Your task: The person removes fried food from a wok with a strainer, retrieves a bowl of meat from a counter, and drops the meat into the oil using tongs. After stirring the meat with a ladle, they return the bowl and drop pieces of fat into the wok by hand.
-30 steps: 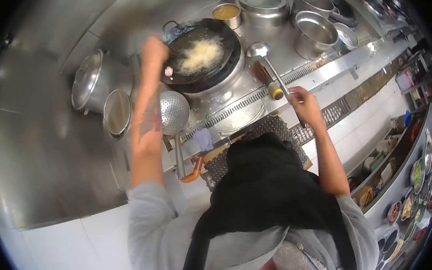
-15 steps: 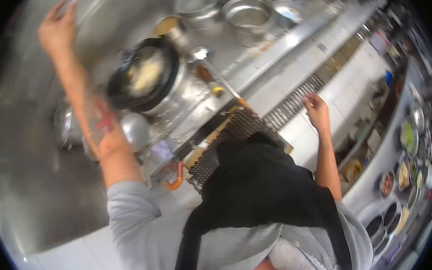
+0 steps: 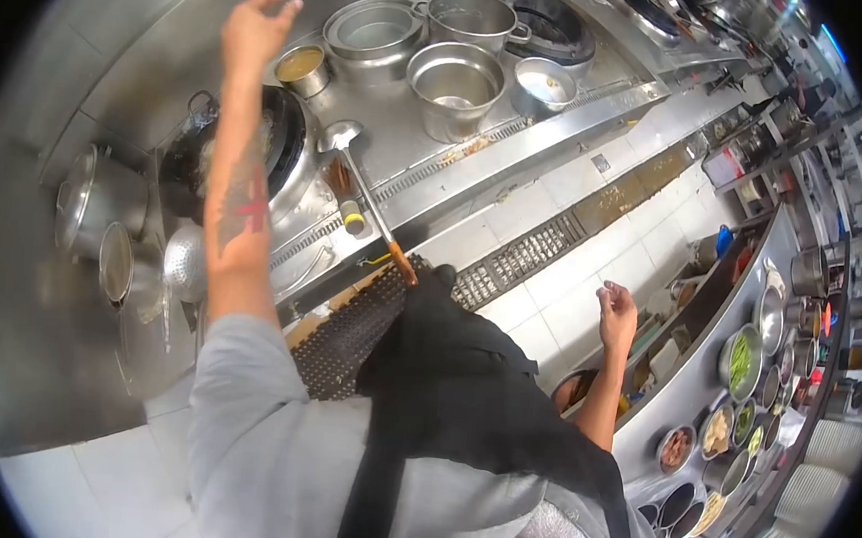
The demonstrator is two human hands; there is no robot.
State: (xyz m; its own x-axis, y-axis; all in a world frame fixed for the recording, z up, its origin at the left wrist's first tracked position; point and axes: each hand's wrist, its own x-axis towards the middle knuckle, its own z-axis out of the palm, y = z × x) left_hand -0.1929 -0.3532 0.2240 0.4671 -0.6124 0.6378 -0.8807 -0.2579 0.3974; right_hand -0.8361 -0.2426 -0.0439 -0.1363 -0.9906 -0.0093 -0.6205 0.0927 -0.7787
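My left hand (image 3: 256, 32) is raised at the upper left, above the stove's back panel and near a small pot of yellowish liquid (image 3: 303, 68). Its fingers are bent but apart, with nothing visible in them. Below, my forearm partly hides a black wok (image 3: 284, 149) whose contents show only at the edge. My right hand (image 3: 619, 317) hangs over the floor gap by the counter, loosely curled, fingertips apart, touching nothing that I can see. A ladle (image 3: 341, 135) with a wooden-ended handle lies across the stove front.
Several metal pots (image 3: 454, 86) stand on the stove. To the left are a lidded pot (image 3: 106, 201), a mesh strainer (image 3: 117, 262) and a perforated skimmer (image 3: 184, 264). On the right, the counter (image 3: 648, 424) holds bowls of ingredients (image 3: 739, 363). A drain grate (image 3: 516, 262) runs along the floor.
The view has turned toward the right counter. My left arm now crosses over the wok, covering the pale food seen in it before. My right hand appears lower, nearer the counter.
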